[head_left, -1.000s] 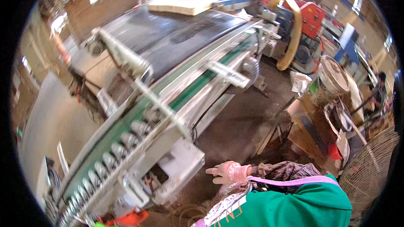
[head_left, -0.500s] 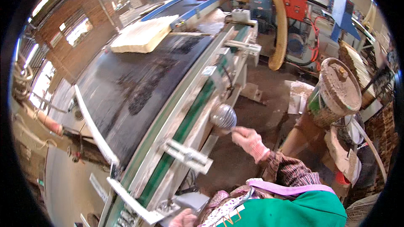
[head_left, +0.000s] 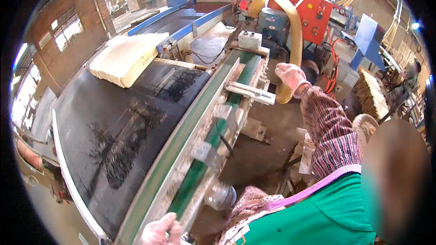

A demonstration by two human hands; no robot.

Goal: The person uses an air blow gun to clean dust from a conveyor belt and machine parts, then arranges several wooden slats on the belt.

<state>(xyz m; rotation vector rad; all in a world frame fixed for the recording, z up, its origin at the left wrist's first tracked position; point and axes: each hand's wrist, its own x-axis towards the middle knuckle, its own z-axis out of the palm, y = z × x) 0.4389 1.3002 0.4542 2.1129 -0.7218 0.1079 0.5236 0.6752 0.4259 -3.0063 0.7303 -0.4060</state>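
Note:
My right hand [head_left: 292,78], in a pale pinkish glove, is raised at the far side of the conveyor frame. Its fingers are curled closed, and no object shows in them. Just behind it hangs a ribbed yellowish hose [head_left: 296,31]. My left hand [head_left: 160,231], also gloved, is at the lower edge by the near end of the green belt [head_left: 193,179]. Its bent fingers stand slightly apart and hold nothing visible; whether they touch the rail is unclear. A pale slatted wooden block [head_left: 125,59] lies on the wide black belt [head_left: 131,122].
A clamp bar [head_left: 250,92] and metal brackets [head_left: 205,152] stick out along the conveyor. A round metallic ribbed part [head_left: 221,196] protrudes beside my body. A red control panel [head_left: 313,17] and a blue motor [head_left: 273,20] stand beyond. Stacked wood strips [head_left: 371,93] are at the right.
My right hand has moved away from the round ribbed part, up and forward toward the hose. My left hand has come further into view. The whole view has shifted along the conveyor.

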